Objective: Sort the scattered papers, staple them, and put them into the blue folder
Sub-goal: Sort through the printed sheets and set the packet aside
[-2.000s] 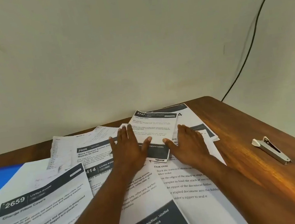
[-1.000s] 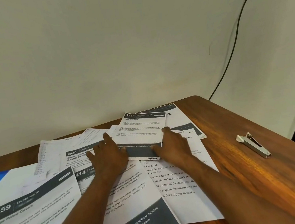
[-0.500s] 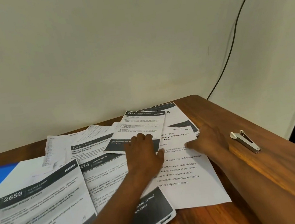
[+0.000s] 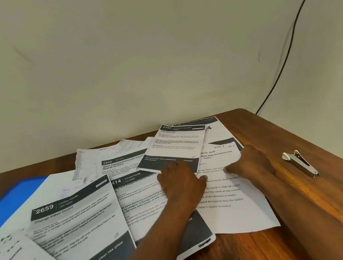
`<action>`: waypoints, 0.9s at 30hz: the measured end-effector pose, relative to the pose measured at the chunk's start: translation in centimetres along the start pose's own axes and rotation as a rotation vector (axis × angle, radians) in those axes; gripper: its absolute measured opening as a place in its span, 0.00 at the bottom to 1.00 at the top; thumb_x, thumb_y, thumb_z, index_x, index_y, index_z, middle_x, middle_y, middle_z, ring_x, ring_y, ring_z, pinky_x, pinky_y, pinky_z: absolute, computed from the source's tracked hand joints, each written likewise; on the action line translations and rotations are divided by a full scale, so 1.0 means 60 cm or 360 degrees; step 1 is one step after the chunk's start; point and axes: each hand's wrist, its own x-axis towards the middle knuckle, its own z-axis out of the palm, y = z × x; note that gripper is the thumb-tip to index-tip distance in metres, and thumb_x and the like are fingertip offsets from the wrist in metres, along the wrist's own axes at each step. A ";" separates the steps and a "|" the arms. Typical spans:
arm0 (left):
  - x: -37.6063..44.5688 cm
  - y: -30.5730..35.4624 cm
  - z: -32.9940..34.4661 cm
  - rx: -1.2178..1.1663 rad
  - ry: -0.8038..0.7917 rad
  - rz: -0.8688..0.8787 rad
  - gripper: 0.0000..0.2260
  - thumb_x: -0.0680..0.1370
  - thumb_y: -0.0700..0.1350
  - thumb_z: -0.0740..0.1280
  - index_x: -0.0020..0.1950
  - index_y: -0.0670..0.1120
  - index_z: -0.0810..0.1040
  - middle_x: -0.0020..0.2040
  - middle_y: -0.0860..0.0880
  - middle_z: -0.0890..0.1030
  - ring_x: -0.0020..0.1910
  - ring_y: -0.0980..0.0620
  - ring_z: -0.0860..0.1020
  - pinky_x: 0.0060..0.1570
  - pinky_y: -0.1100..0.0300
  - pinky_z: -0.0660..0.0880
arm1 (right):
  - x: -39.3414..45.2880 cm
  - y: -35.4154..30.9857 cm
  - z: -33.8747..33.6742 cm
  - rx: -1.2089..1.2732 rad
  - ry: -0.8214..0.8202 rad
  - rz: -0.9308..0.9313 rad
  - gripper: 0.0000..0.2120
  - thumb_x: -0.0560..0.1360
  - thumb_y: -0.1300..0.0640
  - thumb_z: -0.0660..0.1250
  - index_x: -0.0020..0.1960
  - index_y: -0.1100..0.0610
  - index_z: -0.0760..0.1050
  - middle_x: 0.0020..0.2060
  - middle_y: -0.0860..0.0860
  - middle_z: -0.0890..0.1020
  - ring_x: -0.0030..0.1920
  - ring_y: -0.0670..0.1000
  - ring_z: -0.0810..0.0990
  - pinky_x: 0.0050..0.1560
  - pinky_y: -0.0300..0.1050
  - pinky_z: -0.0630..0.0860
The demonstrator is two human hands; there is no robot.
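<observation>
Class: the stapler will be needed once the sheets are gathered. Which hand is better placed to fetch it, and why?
The right hand, probably: the stapler lies on bare table just beyond it, while the left hand rests mid-pile, farther away.

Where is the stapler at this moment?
In the head view the stapler lies untouched on bare wooden table at the right, just beyond the right hand and clear of the scattered papers.

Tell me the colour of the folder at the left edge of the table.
Blue. The folder shows in the head view, partly covered by papers.
</observation>
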 end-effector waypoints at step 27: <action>-0.014 0.041 0.001 -0.0970 -0.0086 -0.0062 0.32 0.76 0.69 0.70 0.71 0.52 0.69 0.60 0.53 0.84 0.65 0.47 0.80 0.72 0.40 0.65 | -0.008 0.032 -0.141 0.0835 0.0188 -0.0039 0.04 0.71 0.64 0.71 0.45 0.60 0.82 0.41 0.59 0.86 0.41 0.61 0.85 0.49 0.54 0.81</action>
